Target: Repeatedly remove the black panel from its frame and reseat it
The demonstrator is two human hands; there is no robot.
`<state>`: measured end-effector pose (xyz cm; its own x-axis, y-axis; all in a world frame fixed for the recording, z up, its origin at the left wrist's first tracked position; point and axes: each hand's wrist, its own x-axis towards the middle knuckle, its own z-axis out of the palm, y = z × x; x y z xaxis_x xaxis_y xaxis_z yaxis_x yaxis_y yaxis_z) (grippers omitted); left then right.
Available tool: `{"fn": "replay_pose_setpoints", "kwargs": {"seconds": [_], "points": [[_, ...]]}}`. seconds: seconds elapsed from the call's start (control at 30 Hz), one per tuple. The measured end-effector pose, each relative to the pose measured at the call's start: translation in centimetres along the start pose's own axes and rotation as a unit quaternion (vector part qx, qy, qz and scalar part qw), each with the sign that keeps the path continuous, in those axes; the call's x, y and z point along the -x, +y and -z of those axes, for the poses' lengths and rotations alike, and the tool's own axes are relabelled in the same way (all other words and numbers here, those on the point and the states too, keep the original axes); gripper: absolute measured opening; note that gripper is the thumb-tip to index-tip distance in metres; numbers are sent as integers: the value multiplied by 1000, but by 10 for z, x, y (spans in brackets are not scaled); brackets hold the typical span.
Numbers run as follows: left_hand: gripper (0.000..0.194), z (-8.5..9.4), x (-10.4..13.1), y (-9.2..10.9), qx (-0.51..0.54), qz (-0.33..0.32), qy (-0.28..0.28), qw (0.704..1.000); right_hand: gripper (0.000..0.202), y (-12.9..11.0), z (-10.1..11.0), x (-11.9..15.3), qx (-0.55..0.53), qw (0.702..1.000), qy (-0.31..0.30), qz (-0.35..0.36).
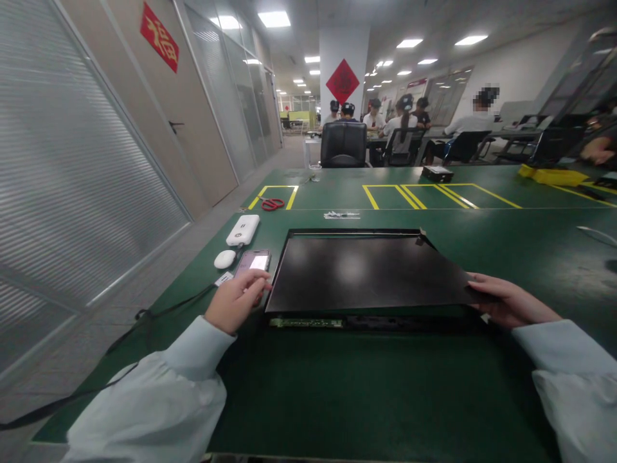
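Mid-frame, the right hand (511, 299) grasps one black panel (357, 273); whether the left hand (236, 301), beside one phone (254, 260), grips it too, I cannot tell.

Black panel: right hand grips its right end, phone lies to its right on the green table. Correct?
Wrong side: in the head view, the phone lies left of the black panel on the green table. The right hand does grip the panel's right end.

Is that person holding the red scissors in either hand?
No, the red scissors lie on the green table, away from both hands, while the right hand holds the dark panel.
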<state>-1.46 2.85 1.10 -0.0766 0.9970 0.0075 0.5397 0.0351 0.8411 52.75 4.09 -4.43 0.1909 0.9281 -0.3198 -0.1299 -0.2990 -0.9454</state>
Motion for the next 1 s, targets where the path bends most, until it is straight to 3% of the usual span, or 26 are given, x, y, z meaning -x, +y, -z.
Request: {"fn": "replay_pose_setpoints", "kwargs": {"seconds": [0.07, 0.1, 0.23, 0.37, 0.5, 0.63, 0.83, 0.93, 1.0], "points": [[61, 17, -7, -8, -137, -67, 72, 986, 26, -1, -1, 2, 1, 1000, -2, -6], [73, 24, -10, -13, -192, -79, 77, 975, 25, -3, -3, 4, 1, 1000, -7, -10], [117, 36, -15, -30, -350, 9, 51, 935, 20, -11, -14, 12, 4, 1000, -13, -23], [126, 29, -18, -43, -364, 18, 21, 931, 16, -14, -18, 15, 4, 1000, -11, -17], [123, 23, -25, -50, -324, -14, 40, 945, 14, -16, -17, 16, 2, 1000, -16, -24], [108, 19, -34, -51, -337, -24, 63, 939, 18, -21, -16, 15, -3, 1000, -7, -28], [93, 11, -33, -37, -302, -48, 107, 946, 23, -22, -22, 19, -38, 999, -1, -32], [72, 1, -23, -20, -205, -104, 150, 962, 29, -21, -25, 23, -45, 999, -12, -22], [49, -8, -15, -10, -77, -99, 122, 985, 35, -21, -25, 23, -41, 999, -13, -18]]}}
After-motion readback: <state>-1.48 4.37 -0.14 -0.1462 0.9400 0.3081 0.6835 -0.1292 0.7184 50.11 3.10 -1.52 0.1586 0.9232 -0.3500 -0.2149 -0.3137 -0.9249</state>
